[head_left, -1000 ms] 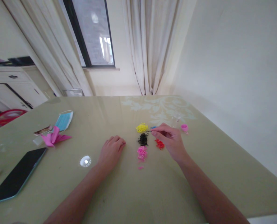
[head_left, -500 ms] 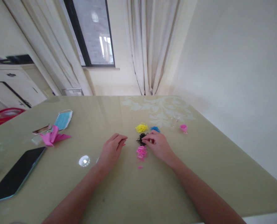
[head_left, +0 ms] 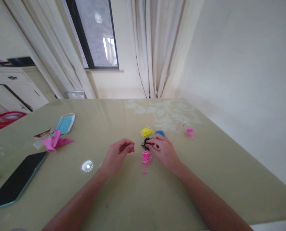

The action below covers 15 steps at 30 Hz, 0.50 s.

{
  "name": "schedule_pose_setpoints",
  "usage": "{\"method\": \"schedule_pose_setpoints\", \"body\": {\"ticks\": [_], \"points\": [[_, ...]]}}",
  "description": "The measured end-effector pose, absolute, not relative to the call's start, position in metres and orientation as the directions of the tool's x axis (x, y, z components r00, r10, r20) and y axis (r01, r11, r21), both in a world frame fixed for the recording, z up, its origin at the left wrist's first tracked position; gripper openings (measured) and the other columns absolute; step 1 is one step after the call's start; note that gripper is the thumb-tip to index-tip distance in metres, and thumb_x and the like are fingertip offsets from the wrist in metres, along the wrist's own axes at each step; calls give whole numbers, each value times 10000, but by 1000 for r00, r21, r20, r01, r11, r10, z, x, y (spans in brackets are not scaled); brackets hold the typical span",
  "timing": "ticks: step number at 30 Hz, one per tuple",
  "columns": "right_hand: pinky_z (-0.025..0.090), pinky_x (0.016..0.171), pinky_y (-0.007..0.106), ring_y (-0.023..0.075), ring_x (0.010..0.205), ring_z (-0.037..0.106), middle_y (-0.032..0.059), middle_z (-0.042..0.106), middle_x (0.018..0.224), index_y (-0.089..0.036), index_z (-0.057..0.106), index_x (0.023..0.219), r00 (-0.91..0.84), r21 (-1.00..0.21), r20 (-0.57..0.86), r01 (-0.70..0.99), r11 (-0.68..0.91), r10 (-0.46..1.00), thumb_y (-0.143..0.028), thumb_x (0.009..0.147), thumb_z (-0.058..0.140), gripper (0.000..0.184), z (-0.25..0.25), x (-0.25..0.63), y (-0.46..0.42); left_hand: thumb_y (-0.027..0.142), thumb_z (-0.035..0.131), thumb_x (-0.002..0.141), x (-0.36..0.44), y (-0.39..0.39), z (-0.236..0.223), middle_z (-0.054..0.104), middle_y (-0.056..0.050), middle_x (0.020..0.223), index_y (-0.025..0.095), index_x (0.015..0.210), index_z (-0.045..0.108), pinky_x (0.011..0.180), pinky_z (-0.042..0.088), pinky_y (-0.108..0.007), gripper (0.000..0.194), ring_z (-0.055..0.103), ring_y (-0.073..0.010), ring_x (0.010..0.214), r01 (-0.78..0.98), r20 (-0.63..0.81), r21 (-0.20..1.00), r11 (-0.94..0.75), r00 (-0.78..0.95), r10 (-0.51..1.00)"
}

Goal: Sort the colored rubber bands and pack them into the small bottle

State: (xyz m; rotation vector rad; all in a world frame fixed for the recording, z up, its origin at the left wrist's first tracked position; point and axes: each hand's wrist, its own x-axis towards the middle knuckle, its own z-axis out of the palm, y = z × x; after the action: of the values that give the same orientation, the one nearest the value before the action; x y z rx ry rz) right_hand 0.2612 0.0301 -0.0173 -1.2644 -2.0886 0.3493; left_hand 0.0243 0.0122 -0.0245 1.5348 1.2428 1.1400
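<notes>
My right hand reaches into a small heap of black rubber bands, thumb and forefinger bent together at its edge. What lies between those fingertips is too small to tell. A little to the left, my left hand is raised just over the table with its fingers pinched. A tiny reddish bit shows at its fingertips, too small to name. Beyond the black heap sit yellow rubber bands, and blue rubber bands lie partly behind my right hand. Pink rubber bands lie nearer me, with a loose pink piece below them.
A small pink funnel-like cup and a clear container stand to the right. On the left of the table lie a black-screened tablet, a pink folded paper shape and a blue face mask.
My left hand has moved slightly right, its fingers more curled, and the red bit has shifted with its fingertips. My right hand stays at the black heap with a small finger movement.
</notes>
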Motion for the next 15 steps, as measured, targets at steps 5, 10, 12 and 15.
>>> {"method": "schedule_pose_setpoints", "body": {"ticks": [5, 10, 12, 15], "points": [[492, 724, 295, 183, 794, 648, 46, 705, 912, -206, 787, 1066, -379, -537, 487, 581, 612, 787, -363, 904, 829, 230, -17, 250, 17, 491, 753, 864, 28, 10, -23, 794, -63, 828, 177, 956, 743, 765, 605, -320, 327, 756, -204, 793, 120, 78, 988, -96, 144, 986], [477, 729, 290, 175, 784, 635, 34, 674, 838, -206, 774, 950, -405, -509, 525, 556, 657, 749, -334, 974, 746, 133, -22, 245, 12, 493, 761, 870, 30, 7, -21, 795, -61, 850, 180, 957, 745, 760, 591, -309, 325, 747, -197, 800, 93, 56, 993, -75, 189, 980], [467, 706, 287, 166, 751, 617, 30, 668, 816, -209, 774, 923, -406, -511, 533, 545, 665, 742, -300, 999, 705, 137, -22, 245, 11, 495, 760, 872, 31, 6, -20, 793, -61, 860, 180, 957, 745, 769, 588, -311, 326, 743, -197, 807, 93, 50, 993, -69, 193, 980], [456, 672, 282, 155, 708, 593, 29, 661, 804, -206, 788, 934, -382, -553, 538, 513, 656, 752, -266, 995, 694, 128, -18, 248, 13, 491, 742, 884, 31, 6, -20, 786, -58, 861, 182, 959, 745, 779, 578, -310, 318, 733, -196, 819, 104, 60, 991, -82, 202, 978]]}}
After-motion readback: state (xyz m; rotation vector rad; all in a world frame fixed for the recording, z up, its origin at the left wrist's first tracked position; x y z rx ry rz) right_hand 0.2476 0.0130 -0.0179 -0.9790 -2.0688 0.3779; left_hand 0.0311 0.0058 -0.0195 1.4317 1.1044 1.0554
